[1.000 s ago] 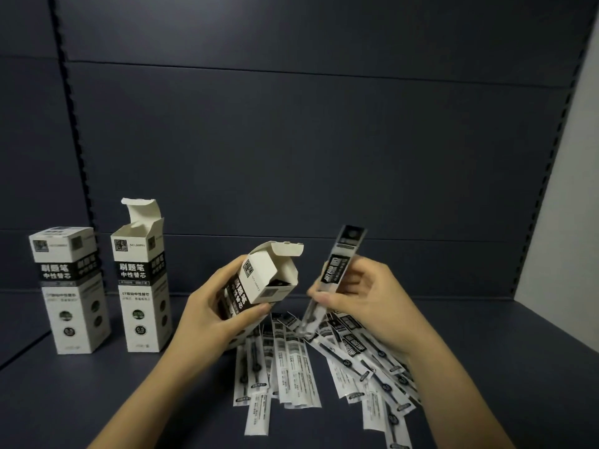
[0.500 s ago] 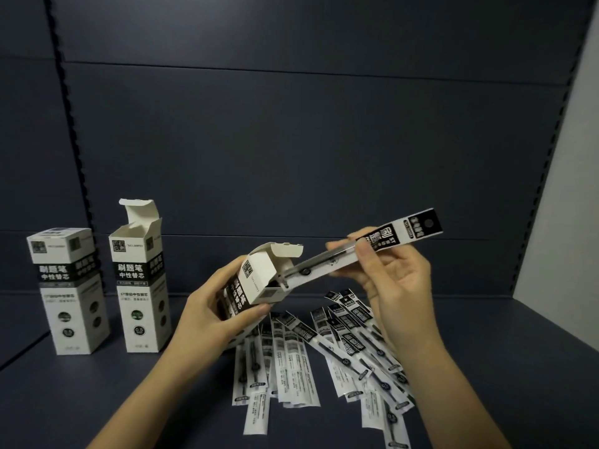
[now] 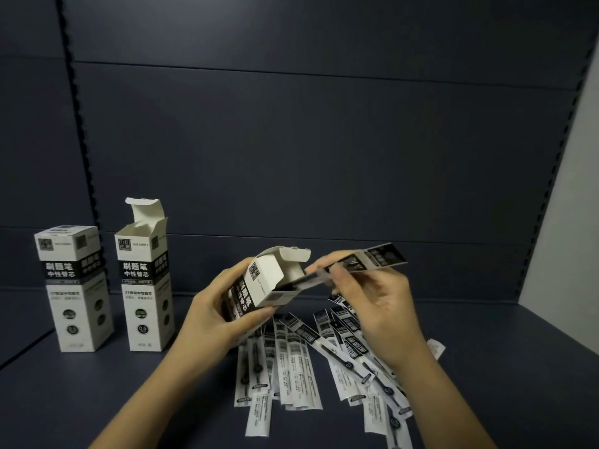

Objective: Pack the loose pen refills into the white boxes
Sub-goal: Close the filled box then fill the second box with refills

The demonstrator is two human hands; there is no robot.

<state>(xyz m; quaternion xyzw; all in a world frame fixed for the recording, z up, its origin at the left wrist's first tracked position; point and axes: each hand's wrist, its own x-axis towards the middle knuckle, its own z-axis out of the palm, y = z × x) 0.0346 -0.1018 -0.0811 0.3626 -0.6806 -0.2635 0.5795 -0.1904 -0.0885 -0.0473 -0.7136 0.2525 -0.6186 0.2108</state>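
At frame centre your left hand (image 3: 214, 319) grips the white box (image 3: 259, 283) tilted, mouth toward the refill (image 3: 353, 265) your right hand (image 3: 379, 306) fingers pinch, so its tip enters easily, while loose refills (image 3: 301, 361) lie below on the desk (image 3: 97, 393).

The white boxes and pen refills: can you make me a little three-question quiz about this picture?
1. True or false: the left hand holds the tilted box by its body.
2. How many boxes stand upright on the shelf?
3. Which is happening? A) the right hand slides a wrapped refill into the tilted box's open mouth; B) the right hand closes the flap; C) the right hand rests on the loose refills.

Key:
1. True.
2. Two: a closed box and an open-flap box.
3. A.
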